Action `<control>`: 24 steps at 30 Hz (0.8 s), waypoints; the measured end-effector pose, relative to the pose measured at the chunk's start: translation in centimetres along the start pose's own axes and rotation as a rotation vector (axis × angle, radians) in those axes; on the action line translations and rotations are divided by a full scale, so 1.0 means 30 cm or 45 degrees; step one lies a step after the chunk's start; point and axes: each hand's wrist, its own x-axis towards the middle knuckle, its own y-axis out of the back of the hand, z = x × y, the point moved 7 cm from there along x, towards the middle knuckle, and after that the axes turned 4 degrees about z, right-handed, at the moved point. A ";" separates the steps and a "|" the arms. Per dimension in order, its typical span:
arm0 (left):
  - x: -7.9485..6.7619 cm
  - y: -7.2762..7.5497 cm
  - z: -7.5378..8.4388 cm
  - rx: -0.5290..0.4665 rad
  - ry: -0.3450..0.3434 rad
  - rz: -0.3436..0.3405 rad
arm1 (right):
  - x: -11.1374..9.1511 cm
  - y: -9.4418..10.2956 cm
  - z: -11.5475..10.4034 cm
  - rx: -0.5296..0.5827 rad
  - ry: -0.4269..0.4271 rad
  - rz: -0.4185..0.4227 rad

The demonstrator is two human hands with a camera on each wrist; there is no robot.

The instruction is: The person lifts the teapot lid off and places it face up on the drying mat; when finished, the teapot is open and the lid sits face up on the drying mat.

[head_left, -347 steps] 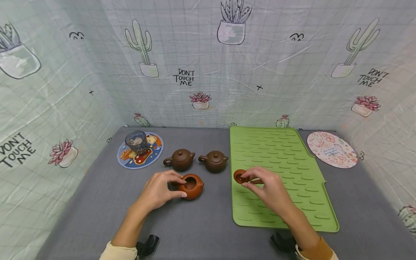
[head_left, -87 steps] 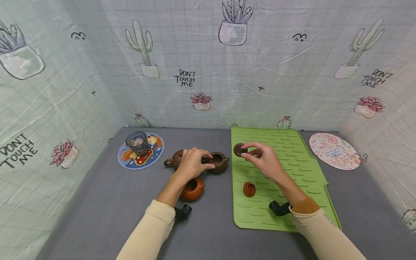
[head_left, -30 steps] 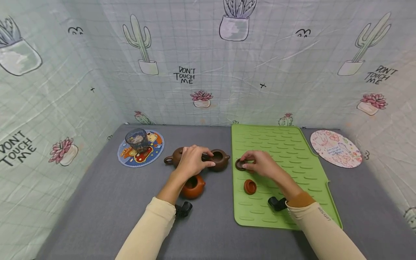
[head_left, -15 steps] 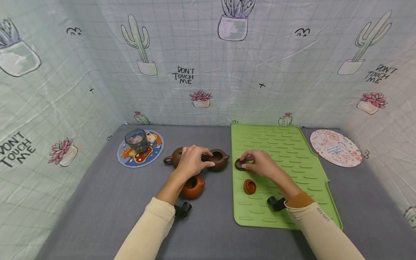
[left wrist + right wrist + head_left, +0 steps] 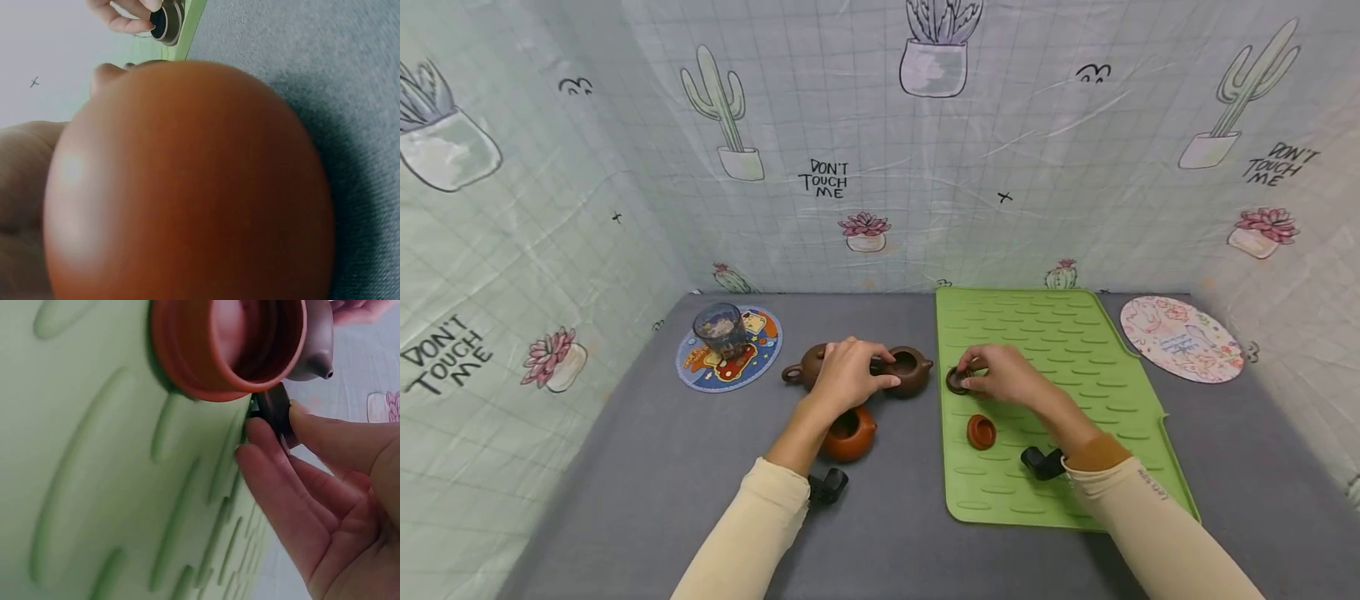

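Left hand (image 5: 847, 373) grips open teapot (image 5: 913, 377); right hand (image 5: 1009, 373) pinches brown lid (image 5: 953, 382); careless release risks it tipping left off the green mat (image 5: 1060, 333).

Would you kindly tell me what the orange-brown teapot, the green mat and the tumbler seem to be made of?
The orange-brown teapot looks like unglazed clay, its smooth surface showing only a soft highlight. The green mat is probably matte silicone or soft plastic, with raised ridges that look moulded in. The tumbler, smoky and see-through, could be glass or plastic.
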 end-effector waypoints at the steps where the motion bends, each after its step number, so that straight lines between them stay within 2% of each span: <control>1: 0.000 -0.002 0.003 0.004 -0.002 -0.006 | 0.000 0.005 -0.002 -0.041 0.004 -0.001; 5: -0.002 -0.003 0.007 0.008 -0.010 -0.011 | -0.006 0.027 -0.017 -0.185 0.014 0.003; 8: -0.002 0.016 0.010 -0.024 -0.036 0.015 | -0.014 0.047 -0.024 -0.242 -0.015 0.010; 11: -0.004 0.059 0.013 -0.055 -0.074 0.062 | -0.020 0.070 -0.037 -0.295 -0.038 0.053; 15: -0.011 0.143 0.006 -0.043 -0.099 0.149 | -0.015 0.102 -0.078 -0.371 0.003 0.174; 19: -0.020 0.220 -0.012 0.008 -0.108 0.228 | -0.004 0.124 -0.141 -0.409 0.121 0.309; 24: -0.040 0.289 -0.029 0.030 -0.126 0.317 | 0.013 0.119 -0.237 -0.463 0.337 0.429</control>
